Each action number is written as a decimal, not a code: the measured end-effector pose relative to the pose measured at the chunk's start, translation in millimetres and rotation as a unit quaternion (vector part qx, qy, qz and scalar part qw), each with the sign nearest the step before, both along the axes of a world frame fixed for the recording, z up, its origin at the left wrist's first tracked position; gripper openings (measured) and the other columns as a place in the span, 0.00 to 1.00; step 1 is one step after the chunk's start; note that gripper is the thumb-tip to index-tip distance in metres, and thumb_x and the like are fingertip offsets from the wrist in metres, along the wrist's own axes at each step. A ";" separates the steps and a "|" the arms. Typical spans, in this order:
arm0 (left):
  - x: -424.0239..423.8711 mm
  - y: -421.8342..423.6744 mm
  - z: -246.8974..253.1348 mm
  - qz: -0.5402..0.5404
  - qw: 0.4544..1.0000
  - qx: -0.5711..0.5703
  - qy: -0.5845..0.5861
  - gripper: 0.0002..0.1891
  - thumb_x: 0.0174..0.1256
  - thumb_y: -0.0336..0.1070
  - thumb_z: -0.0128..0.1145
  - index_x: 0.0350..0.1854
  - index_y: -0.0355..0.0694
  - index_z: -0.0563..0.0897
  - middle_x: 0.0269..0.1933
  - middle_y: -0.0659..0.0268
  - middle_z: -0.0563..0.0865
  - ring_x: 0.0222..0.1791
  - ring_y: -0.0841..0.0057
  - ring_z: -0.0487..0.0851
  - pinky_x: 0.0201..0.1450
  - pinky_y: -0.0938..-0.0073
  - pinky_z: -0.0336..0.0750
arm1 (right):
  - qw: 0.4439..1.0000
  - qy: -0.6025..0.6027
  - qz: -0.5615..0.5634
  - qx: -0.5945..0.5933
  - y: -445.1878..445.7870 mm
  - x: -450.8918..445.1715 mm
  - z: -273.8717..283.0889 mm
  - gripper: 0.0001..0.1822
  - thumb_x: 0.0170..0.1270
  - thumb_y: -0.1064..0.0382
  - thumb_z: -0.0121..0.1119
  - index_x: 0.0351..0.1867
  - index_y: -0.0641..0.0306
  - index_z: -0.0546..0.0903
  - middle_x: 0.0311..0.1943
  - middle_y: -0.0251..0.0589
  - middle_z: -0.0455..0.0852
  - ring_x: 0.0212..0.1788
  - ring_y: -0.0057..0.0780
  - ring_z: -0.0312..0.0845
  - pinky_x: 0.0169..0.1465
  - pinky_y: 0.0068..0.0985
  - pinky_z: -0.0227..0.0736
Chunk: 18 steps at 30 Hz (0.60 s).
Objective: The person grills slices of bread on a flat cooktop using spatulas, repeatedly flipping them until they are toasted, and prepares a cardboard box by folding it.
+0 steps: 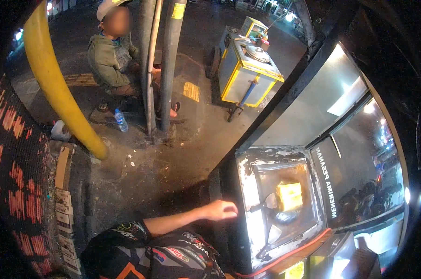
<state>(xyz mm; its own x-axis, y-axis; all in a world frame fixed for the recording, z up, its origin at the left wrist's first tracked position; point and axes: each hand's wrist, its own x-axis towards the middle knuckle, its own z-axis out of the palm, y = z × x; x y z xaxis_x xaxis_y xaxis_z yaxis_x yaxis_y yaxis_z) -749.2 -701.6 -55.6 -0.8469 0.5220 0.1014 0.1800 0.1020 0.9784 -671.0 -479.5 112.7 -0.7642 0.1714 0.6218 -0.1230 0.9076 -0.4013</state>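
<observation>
My left hand [221,210] hangs loosely curled just left of the cooking stall's edge, with a small gap between thumb and fingers and nothing seen in it. Beside it is a square metal griddle [301,223] set in a worn, paint-chipped frame. A folded yellow square of food [290,197] lies on the griddle's middle. One spatula [270,201] rests with its blade against the food and its dark handle over the near rim. Another spatula [275,233] lies lower on the griddle, its handle across the frame. My right hand is out of view.
Glass panels [357,167] bearing writing enclose the griddle's far side. An orange hose [283,258] runs along a wooden edge. Beyond stand a yellow pole [60,90], grey posts [170,69], a seated person [111,62], a water bottle [121,120] and a wheeled food cart [247,76].
</observation>
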 end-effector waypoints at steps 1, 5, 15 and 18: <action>13.6 0.9 30.3 -0.040 0.999 0.009 0.023 0.16 0.65 0.45 0.56 0.46 0.39 0.80 0.43 0.57 0.85 0.44 0.66 0.83 0.48 0.67 0.76 | 1.000 0.008 0.002 0.008 -5.5 3.0 11.0 0.22 0.64 0.67 0.52 0.60 0.67 0.70 0.54 0.52 0.77 0.49 0.42 0.78 0.49 0.32 0.77; 52.5 7.0 112.8 -0.282 0.957 0.071 -0.004 0.23 0.65 0.48 0.57 0.54 0.35 0.75 0.51 0.54 0.82 0.53 0.68 0.79 0.59 0.66 0.71 | 0.998 0.048 -0.001 0.027 -25.7 25.9 50.0 0.22 0.64 0.67 0.52 0.61 0.68 0.70 0.54 0.53 0.77 0.49 0.42 0.78 0.49 0.32 0.77; 109.9 -22.3 136.2 0.219 0.920 0.291 0.142 0.25 0.62 0.37 0.60 0.58 0.30 0.69 0.55 0.52 0.74 0.55 0.65 0.74 0.56 0.68 0.69 | 0.992 -0.094 0.089 -0.005 -155.2 43.2 -35.2 0.24 0.63 0.68 0.51 0.61 0.70 0.68 0.53 0.55 0.77 0.49 0.49 0.79 0.46 0.34 0.79; 93.9 -66.5 117.3 0.348 0.906 0.162 0.179 0.10 0.70 0.32 0.48 0.47 0.31 0.75 0.46 0.55 0.78 0.45 0.69 0.78 0.47 0.68 0.72 | 0.990 -0.015 0.138 0.038 -201.4 38.6 -81.5 0.32 0.57 0.66 0.60 0.63 0.72 0.64 0.54 0.57 0.75 0.49 0.53 0.78 0.44 0.35 0.80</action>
